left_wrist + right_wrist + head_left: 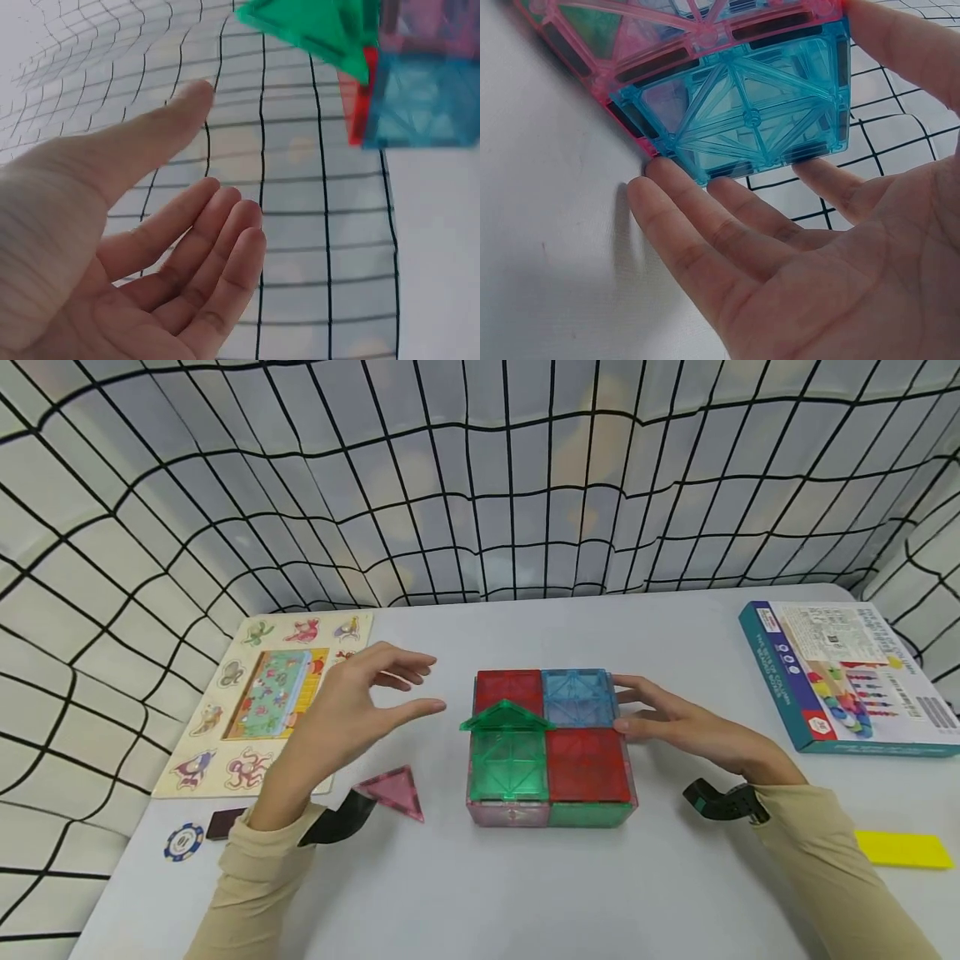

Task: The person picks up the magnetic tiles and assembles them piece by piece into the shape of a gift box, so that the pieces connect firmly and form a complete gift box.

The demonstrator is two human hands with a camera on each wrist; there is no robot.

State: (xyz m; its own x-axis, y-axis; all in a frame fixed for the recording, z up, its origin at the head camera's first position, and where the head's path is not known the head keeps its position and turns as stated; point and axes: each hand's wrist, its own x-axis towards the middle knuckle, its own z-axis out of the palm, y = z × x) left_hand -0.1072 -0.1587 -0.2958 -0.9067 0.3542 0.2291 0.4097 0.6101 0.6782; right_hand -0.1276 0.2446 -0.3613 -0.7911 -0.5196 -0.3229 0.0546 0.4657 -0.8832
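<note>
A flat box of magnetic tiles (551, 747) lies mid-table, its top made of red, blue and green squares. A green triangle tile (506, 717) stands upright on its left half, also visible in the left wrist view as the green triangle (315, 26). My left hand (431, 687) hovers open just left of that triangle, holding nothing, with the fingers of the left hand (217, 150) relaxed. My right hand (622, 703) rests against the box's right side. In the right wrist view the right hand (829, 90) touches the blue side tile (742, 112) with straight fingers. A pink triangle (393, 792) lies below my left wrist.
A wooden animal puzzle board (262, 702) lies at the left, with a poker chip (183, 842) and a small dark block (225, 822) near the front left edge. A blue game box (847, 677) sits at the right, a yellow block (903, 849) below it. A grid-patterned backdrop stands behind the table.
</note>
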